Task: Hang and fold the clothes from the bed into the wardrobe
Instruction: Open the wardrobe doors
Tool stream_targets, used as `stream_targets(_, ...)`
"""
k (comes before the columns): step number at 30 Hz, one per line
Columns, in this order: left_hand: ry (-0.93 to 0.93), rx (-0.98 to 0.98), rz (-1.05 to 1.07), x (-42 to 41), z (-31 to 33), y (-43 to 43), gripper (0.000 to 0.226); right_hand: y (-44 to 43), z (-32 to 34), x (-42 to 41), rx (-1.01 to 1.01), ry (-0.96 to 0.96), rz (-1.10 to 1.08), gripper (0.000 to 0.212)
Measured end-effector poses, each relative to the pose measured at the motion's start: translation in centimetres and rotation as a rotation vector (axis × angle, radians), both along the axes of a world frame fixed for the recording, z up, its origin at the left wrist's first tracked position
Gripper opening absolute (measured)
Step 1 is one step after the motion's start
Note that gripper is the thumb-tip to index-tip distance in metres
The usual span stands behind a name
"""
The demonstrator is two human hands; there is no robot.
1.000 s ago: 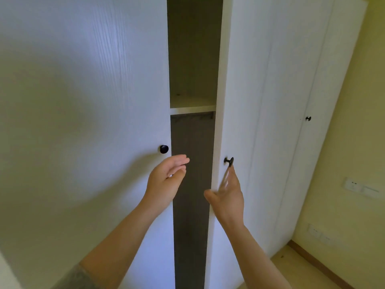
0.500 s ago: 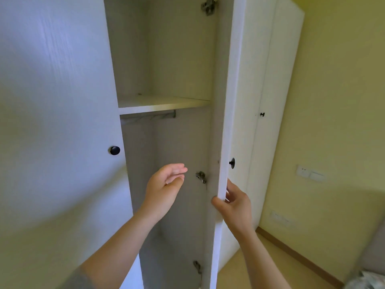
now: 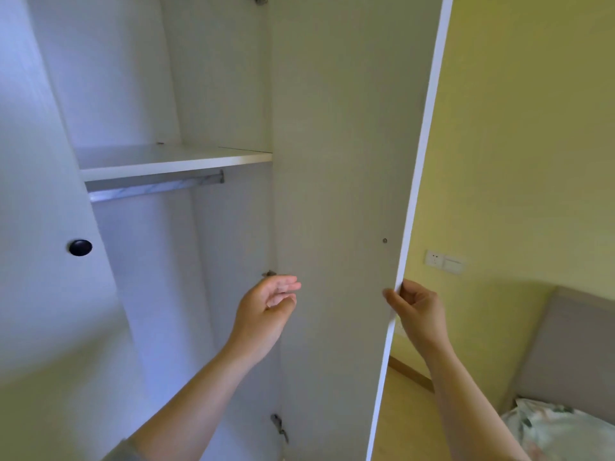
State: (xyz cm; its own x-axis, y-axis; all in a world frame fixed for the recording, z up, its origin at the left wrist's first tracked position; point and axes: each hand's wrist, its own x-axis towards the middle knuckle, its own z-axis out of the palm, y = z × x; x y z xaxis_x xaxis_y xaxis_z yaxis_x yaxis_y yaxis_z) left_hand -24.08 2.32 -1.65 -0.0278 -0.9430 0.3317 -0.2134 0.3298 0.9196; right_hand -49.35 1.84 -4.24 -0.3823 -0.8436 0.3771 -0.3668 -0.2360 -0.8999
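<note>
Item: wardrobe door (image 3: pixel 339 194), standing wide open, long axis upright; right hand (image 3: pixel 417 309) pinches its free edge. Left hand (image 3: pixel 266 311) slack, holding nothing, nearer the hanging rail (image 3: pixel 156 188) inside. Bed (image 3: pixel 572 354) (clothes not made out) lies low right, beyond the door.

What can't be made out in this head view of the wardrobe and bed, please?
All head view.
Hanging rail: left end hidden behind the left door.
Open door: its outer face is turned away, so nothing there shows.
Bed: only a corner with floral fabric shows; the frame's right and bottom edges cut the rest, so any clothes are unseen.
Wardrobe floor: below the bottom edge.
</note>
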Motion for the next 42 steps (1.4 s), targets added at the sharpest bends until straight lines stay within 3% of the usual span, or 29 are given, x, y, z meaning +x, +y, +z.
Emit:
stream_targets(3, -0.022, 0.022, 0.000, -1.0, -0.5, -0.5, 0.027, -0.2, -0.2, -0.5, 0.004, 0.007, -0.135, 0.038)
stream_targets(6, -0.029, 0.027, 0.013, -1.0, -0.8, -0.7, 0.026, 0.7, -1.2, 0.6, -0.055, -0.066, -0.343, 0.016)
stream_targets(7, -0.030, 0.023, 0.021, -0.9, -0.9, -0.8, 0.026, 1.0, -1.4, 1.0, -0.070, -0.076, -0.379, 0.021)
stream_targets(16, -0.055, 0.025, 0.110, 4.2, -2.4, 0.2, 0.027, 1.1, 0.3, 8.8, -0.064, -0.040, 0.032, 0.022)
stream_targets(31, -0.056, -0.095, 0.496, 23.2, -0.8, 3.5, 0.022, 0.1, 1.8, 27.8, -0.033, -0.127, 0.444, 0.030)
stream_targets(42, -0.050, -0.188, 0.732, 24.0, 1.4, 0.2, 0.034, -6.3, 3.9, 30.5, -0.098, -0.140, 0.722, 0.028)
